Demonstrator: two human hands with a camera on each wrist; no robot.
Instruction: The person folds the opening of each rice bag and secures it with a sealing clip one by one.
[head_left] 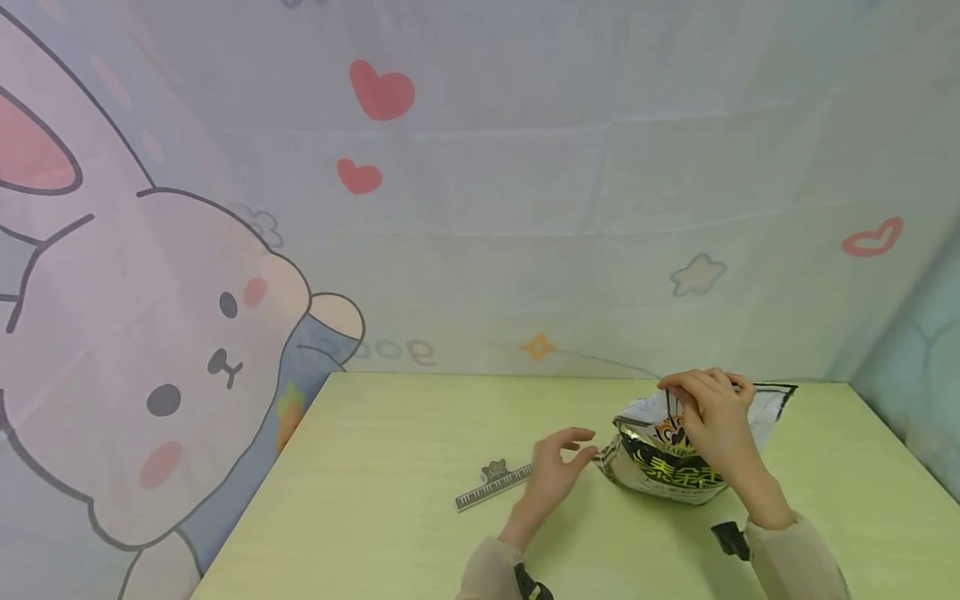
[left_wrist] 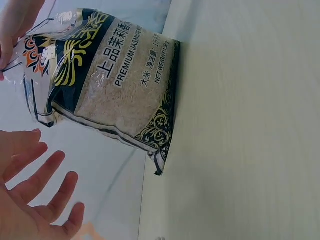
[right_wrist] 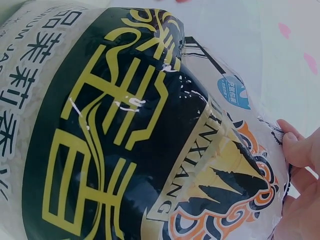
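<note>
A bag of jasmine rice (head_left: 660,467), clear with black and gold print, stands on the table at the right. My right hand (head_left: 712,417) pinches its top edge; in the right wrist view the thumb and fingers (right_wrist: 300,145) hold the crumpled plastic. My left hand (head_left: 553,471) is beside the bag's left side, fingers spread and nothing held. The left wrist view shows a gap between those fingers (left_wrist: 60,197) and the rice bag (left_wrist: 125,85). Left of that hand lies a clip (head_left: 491,486) with a piano-key strip and a dark shaped handle, its right end partly hidden by the hand.
The pale yellow-green table (head_left: 360,500) runs back to a printed fabric backdrop (head_left: 487,275) with a rabbit and hearts. A second fabric side (head_left: 922,367) borders the table at the right. Dark wrist devices (head_left: 729,540) sit at both sleeves.
</note>
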